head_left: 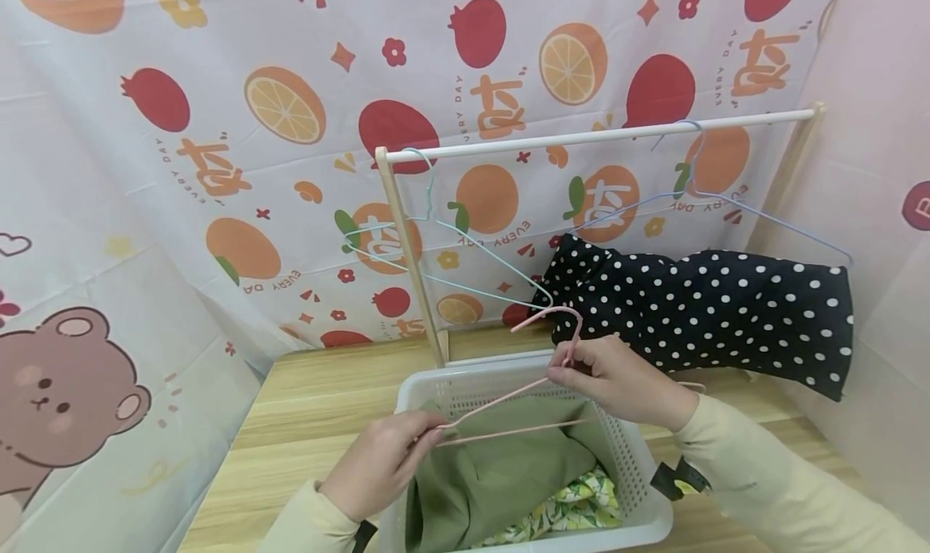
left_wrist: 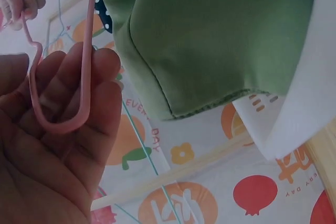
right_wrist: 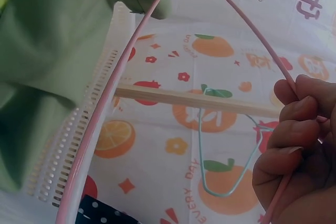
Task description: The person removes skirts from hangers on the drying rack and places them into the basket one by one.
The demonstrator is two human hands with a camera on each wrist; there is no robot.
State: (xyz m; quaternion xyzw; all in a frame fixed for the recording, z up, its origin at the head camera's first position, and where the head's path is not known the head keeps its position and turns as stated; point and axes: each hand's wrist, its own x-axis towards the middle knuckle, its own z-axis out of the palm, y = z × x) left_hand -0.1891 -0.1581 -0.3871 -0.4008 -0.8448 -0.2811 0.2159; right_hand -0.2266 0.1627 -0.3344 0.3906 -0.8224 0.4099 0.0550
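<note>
Both hands hold a pink clothes hanger (head_left: 501, 433) above a white basket (head_left: 654, 511). My left hand (head_left: 388, 456) grips its left end; in the left wrist view the rounded end of the hanger (left_wrist: 62, 127) lies across the fingers of that hand (left_wrist: 58, 150). Near the base of the hook, my right hand (head_left: 617, 379) pinches the wire, and the hook points up and left. Below the hanger, a green garment (head_left: 501, 464) fills much of the basket. Yellow-and-green patterned cloth (head_left: 581, 504) shows beside it at the front right.
Behind the basket stands a rack with a white rail (head_left: 581, 139) and wooden posts. A mint hanger (head_left: 479, 254) hangs at its left, a blue hanger (head_left: 770, 214) at its right. Black polka-dot cloth (head_left: 726, 311) lies below the blue hanger. The wooden table (head_left: 312, 408) extends left of the basket.
</note>
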